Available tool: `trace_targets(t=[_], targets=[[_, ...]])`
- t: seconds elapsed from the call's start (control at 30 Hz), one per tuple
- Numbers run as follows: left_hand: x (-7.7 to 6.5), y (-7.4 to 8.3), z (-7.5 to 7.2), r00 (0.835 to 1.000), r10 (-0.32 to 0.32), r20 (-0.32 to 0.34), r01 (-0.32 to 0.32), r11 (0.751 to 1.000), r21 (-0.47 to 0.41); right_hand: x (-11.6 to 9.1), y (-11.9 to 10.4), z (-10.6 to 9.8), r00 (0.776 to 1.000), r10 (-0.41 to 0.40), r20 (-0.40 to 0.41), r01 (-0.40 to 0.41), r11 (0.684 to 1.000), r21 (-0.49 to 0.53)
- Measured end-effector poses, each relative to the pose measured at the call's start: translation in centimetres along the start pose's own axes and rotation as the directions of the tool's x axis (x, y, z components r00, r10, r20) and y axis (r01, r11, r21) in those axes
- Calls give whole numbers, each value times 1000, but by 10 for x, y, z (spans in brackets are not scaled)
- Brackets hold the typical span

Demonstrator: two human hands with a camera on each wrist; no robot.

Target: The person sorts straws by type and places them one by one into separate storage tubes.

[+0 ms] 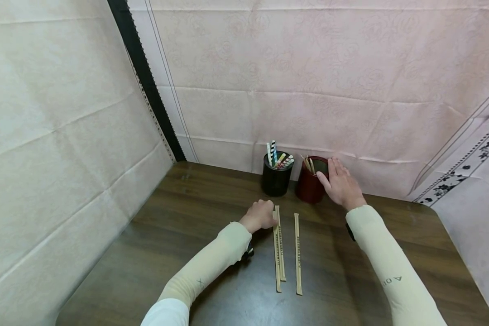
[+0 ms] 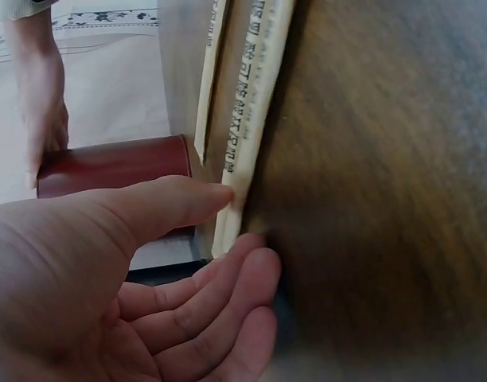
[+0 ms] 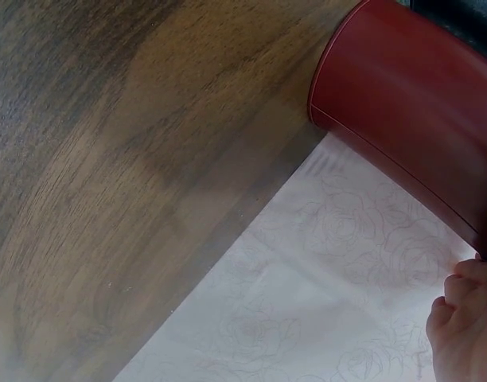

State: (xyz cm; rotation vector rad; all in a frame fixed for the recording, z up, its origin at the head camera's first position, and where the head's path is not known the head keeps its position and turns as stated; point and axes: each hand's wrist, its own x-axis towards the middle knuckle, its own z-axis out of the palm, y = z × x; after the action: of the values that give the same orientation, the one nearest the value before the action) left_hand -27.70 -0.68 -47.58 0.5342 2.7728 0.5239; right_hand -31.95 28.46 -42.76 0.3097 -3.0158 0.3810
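Note:
My left hand (image 1: pixel 260 214) is at the far end of two long, narrow paper-wrapped sticks (image 1: pixel 278 258) lying side by side. In the left wrist view the thumb (image 2: pixel 200 199) touches one printed wrapper (image 2: pixel 247 119), and the curled fingers (image 2: pixel 255 278) meet its end from the other side. My right hand (image 1: pixel 342 184) rests against the rim of a dark red cup (image 1: pixel 308 192), its fingers straight and the thumb spread across the opening. Thin pale sticks (image 1: pixel 308 164) stand in that cup. Only part of the right hand shows in the right wrist view.
A black cup (image 1: pixel 275 183) with several patterned sticks (image 1: pixel 273 154) stands left of the red one. Another wrapped stick (image 1: pixel 298 253) lies apart on the wooden table (image 1: pixel 212 203). A cloth-covered wall (image 1: pixel 309 113) rises right behind the cups.

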Motion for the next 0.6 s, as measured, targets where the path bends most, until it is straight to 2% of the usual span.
trace_targets(t=[0.13, 0.17, 0.23, 0.3, 0.5, 0.6], targets=[[9, -4, 10, 1000, -4, -4, 4, 1000, -10, 0, 0, 0, 1000, 3, -1, -3, 1000, 4], [6, -1, 7, 1000, -20, 14, 20, 1000, -23, 1, 1, 0, 1000, 4, 0, -4, 1000, 3], [18, -8, 18, 1000, -23, 17, 23, 999, -22, 1, 1, 0, 1000, 7, 1, -7, 1000, 0], [23, -10, 22, 999, -37, 28, 38, 999, -35, 0, 1, 0, 1000, 7, 4, -7, 1000, -4], [27, -10, 30, 997, -71, -5, 70, 995, -64, 0, 1, 2, 1000, 7, -1, -7, 1000, -4], [43, -23, 45, 997, -71, -2, 70, 991, -115, 1, 1, 2, 1000, 5, -8, -5, 1000, 2]])
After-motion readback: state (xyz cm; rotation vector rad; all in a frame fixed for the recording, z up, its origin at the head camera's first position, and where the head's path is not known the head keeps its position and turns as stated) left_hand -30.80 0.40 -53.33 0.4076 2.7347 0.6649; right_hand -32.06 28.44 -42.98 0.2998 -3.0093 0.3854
